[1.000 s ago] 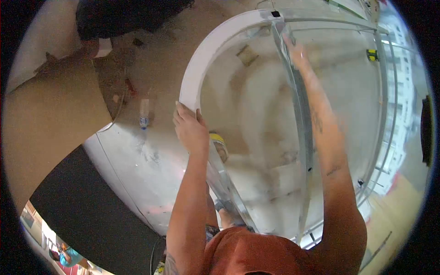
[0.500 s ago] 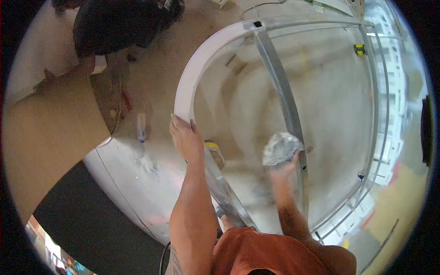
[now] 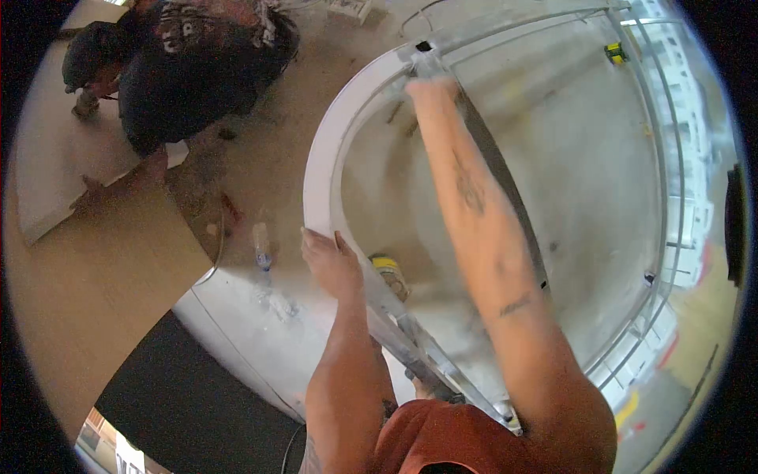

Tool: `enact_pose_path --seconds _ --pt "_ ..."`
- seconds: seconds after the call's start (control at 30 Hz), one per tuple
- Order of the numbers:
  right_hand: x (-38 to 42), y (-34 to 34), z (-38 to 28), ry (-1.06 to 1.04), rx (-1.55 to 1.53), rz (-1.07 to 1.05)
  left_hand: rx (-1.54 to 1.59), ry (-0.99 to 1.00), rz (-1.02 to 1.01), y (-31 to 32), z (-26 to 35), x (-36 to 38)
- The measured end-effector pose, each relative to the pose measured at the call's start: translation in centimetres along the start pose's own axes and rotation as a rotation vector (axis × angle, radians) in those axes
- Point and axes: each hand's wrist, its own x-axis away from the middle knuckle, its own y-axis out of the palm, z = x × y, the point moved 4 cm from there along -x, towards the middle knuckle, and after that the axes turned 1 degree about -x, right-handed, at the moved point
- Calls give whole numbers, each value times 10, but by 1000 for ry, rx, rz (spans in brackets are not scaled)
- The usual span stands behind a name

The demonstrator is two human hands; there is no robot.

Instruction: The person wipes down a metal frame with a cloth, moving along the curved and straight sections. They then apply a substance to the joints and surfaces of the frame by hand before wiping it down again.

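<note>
My left hand (image 3: 333, 259) is wrapped around the curved white edge of a frame (image 3: 318, 170), at its lower left. My right arm reaches forward across the frame, with my right hand (image 3: 433, 91) at the top joint where the grey metal crossbar (image 3: 505, 178) meets the curve. The right hand is smeared by motion and its fingers are mostly hidden. A pale, blurred bit of a crumpled wad (image 3: 426, 66) shows just ahead of it, against the metal. A round container with a yellow rim (image 3: 387, 268) sits just inside the frame, near my left hand.
A person in dark clothes (image 3: 197, 79) bends over a board at the upper left. A large brown panel (image 3: 118, 245) lies along the left. A plastic bottle (image 3: 262, 249) is on the dusty floor. A yellow-black tape measure (image 3: 615, 54) lies near the frame's far right corner.
My right hand has moved forward with the crumpled wad, from the crossbar's near part to the top joint. My left hand keeps its hold on the frame.
</note>
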Motion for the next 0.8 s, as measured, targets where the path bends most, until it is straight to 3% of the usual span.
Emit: enact_pose_path --seconds 0.1,0.17,0.23,0.27,0.3,0.37,0.47,0.53,0.6,0.67,0.73,0.77,0.8 --pt "-4 39 -39 13 438 -14 60 -51 -10 0 0 -1" --pt "14 51 -49 82 492 3 42 -38 -8 -1 -1 1" --pt "44 54 -53 308 68 90 26 -21 6 1 0 -2" --pt "63 55 -46 432 -450 179 16 -27 8 -1 -1 0" --pt "70 51 -30 432 -454 183 15 -24 14 -1 1 0" --pt "76 46 15 406 -591 -93 31 -2 27 -1 3 -2" --pt "116 4 36 361 -519 54 35 -9 4 -3 0 -1" --pt "129 -19 46 118 -108 16 41 -47 -27 -1 -2 0" --pt "118 -14 53 159 -92 -18 51 -52 -53 2 -4 0" --pt "85 9 22 -129 232 -125 34 -51 -40 -1 -3 0" --pt "45 40 -12 -448 648 -64 8 -55 -21 1 -4 -2" --pt "4 57 -11 -136 -115 -16 21 -49 -19 4 -6 -2" --pt "-4 73 -5 44 -490 -7 32 -36 -22 6 -8 -2"
